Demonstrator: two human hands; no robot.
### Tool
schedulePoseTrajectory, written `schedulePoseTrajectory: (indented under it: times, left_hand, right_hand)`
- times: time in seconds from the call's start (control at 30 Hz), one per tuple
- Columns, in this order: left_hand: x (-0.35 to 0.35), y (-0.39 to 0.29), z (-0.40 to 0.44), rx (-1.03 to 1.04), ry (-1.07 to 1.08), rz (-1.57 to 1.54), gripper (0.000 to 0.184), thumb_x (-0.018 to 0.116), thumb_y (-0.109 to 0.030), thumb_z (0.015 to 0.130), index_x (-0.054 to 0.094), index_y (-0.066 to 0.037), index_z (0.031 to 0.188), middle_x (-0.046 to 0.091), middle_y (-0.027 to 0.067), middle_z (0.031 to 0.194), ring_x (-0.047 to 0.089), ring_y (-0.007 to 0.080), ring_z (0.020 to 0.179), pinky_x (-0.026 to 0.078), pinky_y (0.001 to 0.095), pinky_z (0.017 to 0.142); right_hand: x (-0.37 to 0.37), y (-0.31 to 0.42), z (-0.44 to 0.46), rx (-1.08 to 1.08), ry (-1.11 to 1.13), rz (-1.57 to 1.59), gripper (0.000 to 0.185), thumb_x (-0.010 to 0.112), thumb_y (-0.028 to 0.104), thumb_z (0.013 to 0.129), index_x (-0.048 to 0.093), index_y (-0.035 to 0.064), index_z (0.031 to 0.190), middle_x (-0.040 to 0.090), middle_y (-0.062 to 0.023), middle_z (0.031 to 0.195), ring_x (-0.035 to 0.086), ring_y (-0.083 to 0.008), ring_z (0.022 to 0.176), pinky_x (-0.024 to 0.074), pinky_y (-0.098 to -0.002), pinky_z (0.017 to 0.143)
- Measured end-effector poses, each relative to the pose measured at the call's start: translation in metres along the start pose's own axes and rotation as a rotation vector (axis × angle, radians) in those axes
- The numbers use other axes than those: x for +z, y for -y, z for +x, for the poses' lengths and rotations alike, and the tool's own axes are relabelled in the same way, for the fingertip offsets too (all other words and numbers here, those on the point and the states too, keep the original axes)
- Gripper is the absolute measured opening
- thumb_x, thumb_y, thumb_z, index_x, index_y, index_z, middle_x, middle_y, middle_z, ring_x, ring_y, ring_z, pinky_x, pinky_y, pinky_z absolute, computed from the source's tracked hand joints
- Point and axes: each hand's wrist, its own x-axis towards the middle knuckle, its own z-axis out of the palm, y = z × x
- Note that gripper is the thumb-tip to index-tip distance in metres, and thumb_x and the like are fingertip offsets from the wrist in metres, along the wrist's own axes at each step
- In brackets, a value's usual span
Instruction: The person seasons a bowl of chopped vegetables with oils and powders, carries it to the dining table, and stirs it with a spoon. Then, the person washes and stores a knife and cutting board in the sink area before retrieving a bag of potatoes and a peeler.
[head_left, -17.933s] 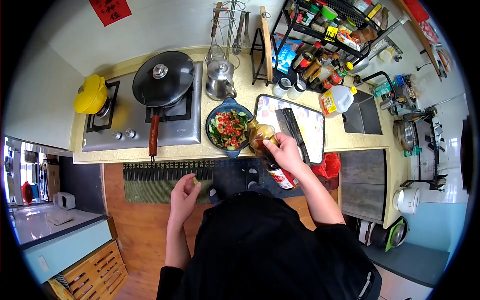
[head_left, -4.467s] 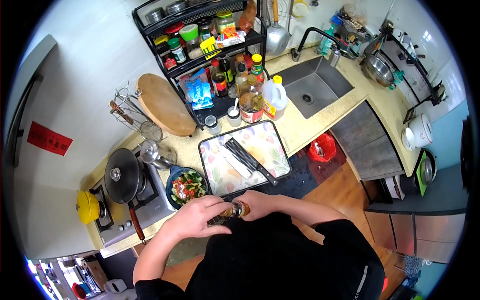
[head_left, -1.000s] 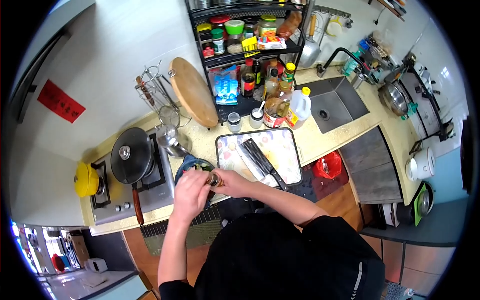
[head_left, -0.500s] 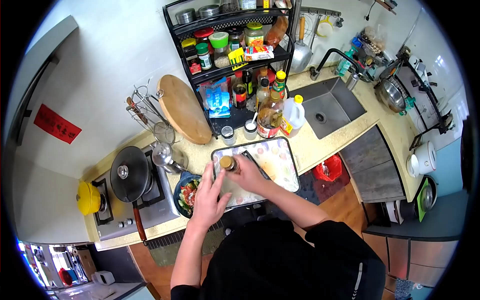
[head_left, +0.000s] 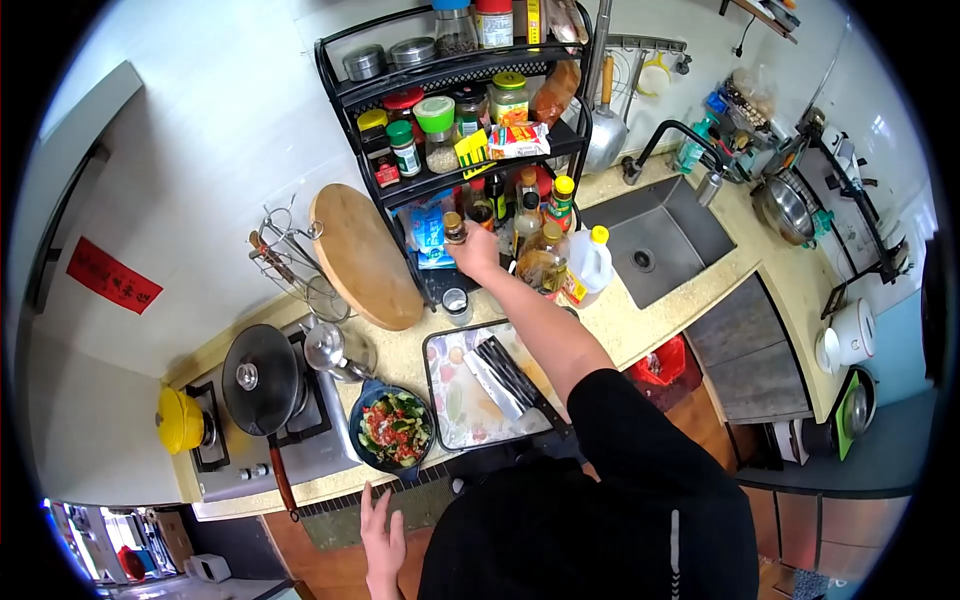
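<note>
My right hand [head_left: 474, 251] is closed round a small capped bottle [head_left: 454, 228] at the bottom level of the black rack, in front of a blue packet [head_left: 427, 232]. Below the counter's front edge, my left hand [head_left: 383, 536] holds nothing, its fingers apart. A blue bowl [head_left: 364, 457] of chopped greens with red pieces stands at the counter edge above that hand. To its right lies a patterned board [head_left: 455, 401] with a cleaver [head_left: 500, 388] on it. A glass jar [head_left: 457, 307] stands between the board and the rack.
A lidded black pan [head_left: 262, 378], a yellow pot [head_left: 180, 420] and a steel kettle [head_left: 335, 352] are on the left. A round wooden board [head_left: 368, 262] leans by the rack [head_left: 470, 178]. Bottles and a white jug [head_left: 590, 262] stand before the sink [head_left: 660, 240].
My right hand has moved from over the board up to the rack with the small bottle. My left hand has drawn back from the bowl, below the counter edge. The cleaver and bowl are uncovered.
</note>
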Motion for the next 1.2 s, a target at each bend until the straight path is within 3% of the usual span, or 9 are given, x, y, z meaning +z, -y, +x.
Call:
schedulePoseTrajectory:
  times: [0.13,0.37,0.53,0.8,0.97,1.07,1.17,1.2]
  left_hand:
    - [0.016,0.011,-0.028,-0.236,-0.087,-0.191,0.034,0.052,-0.006,0.101,0.060,0.007,0.131,0.046,0.0242,0.152,0.063,0.0302,0.119,0.050,0.0375,0.100]
    - [0.033,0.007,-0.039,-0.354,-0.137,-0.273,0.029,0.051,0.002,0.101,0.061,0.010,0.127,0.054,0.0201,0.143,0.064,0.0243,0.116,0.052,0.0333,0.100]
    - [0.040,0.023,-0.043,-0.356,-0.131,-0.267,0.028,0.053,0.001,0.101,0.061,0.010,0.126,0.057,0.0205,0.140,0.064,0.0248,0.116,0.052,0.0339,0.100]
    - [0.031,0.018,-0.027,-0.329,-0.051,-0.218,0.028,0.057,-0.001,0.100,0.062,0.011,0.124,0.062,0.0214,0.133,0.065,0.0268,0.116,0.052,0.0350,0.101]
    - [0.030,0.019,-0.016,-0.270,-0.036,-0.220,0.028,0.057,-0.001,0.100,0.062,0.010,0.125,0.064,0.0212,0.129,0.066,0.0260,0.113,0.052,0.0348,0.099]
    - [0.027,0.017,-0.016,-0.327,-0.037,-0.215,0.028,0.058,-0.001,0.099,0.063,0.010,0.125,0.065,0.0203,0.126,0.066,0.0249,0.110,0.052,0.0342,0.097]
    - [0.013,0.003,-0.016,-0.334,0.088,-0.047,0.038,0.058,-0.019,0.104,0.060,0.002,0.136,0.060,0.0231,0.140,0.056,0.0355,0.131,0.043,0.0409,0.111]
    - [0.014,0.002,-0.018,-0.344,0.090,-0.067,0.038,0.058,-0.019,0.104,0.060,0.002,0.136,0.060,0.0231,0.139,0.057,0.0355,0.131,0.044,0.0407,0.111]
  right_hand:
    - [0.017,-0.002,0.016,0.053,0.016,-0.037,0.036,0.084,0.021,0.075,0.068,0.0066,0.104,0.073,-0.0209,0.101,0.069,-0.0414,0.098,0.0562,-0.0495,0.084]
    - [0.028,-0.019,0.026,0.145,-0.014,-0.106,0.032,0.078,0.020,0.079,0.066,0.0046,0.105,0.072,-0.0238,0.100,0.069,-0.0432,0.097,0.0561,-0.0518,0.084]
    - [0.031,-0.032,0.025,0.151,-0.070,-0.081,0.036,0.079,0.021,0.080,0.064,0.0053,0.109,0.072,-0.0248,0.100,0.070,-0.0428,0.098,0.0564,-0.0511,0.084]
    - [0.034,-0.023,-0.005,-0.003,0.104,-0.056,0.039,0.084,0.028,0.073,0.068,0.0021,0.098,0.073,-0.0227,0.092,0.071,-0.0401,0.089,0.0571,-0.0469,0.079]
    - [0.058,-0.007,-0.015,-0.017,0.161,0.152,0.038,0.084,0.020,0.074,0.066,0.0004,0.100,0.073,-0.0212,0.100,0.069,-0.0408,0.098,0.0569,-0.0461,0.084]
    - [0.050,0.000,-0.019,0.038,0.252,0.104,0.046,0.083,0.016,0.075,0.062,0.0009,0.113,0.071,-0.0236,0.109,0.066,-0.0419,0.106,0.0544,-0.0488,0.090]
    - [0.045,-0.001,-0.018,0.055,0.210,0.049,0.046,0.078,0.010,0.077,0.061,0.0015,0.119,0.070,-0.0240,0.110,0.066,-0.0430,0.106,0.0537,-0.0502,0.091]
    - [0.038,0.000,-0.018,0.052,0.181,0.010,0.045,0.076,0.008,0.078,0.062,0.0017,0.119,0.070,-0.0242,0.111,0.066,-0.0432,0.106,0.0536,-0.0503,0.091]
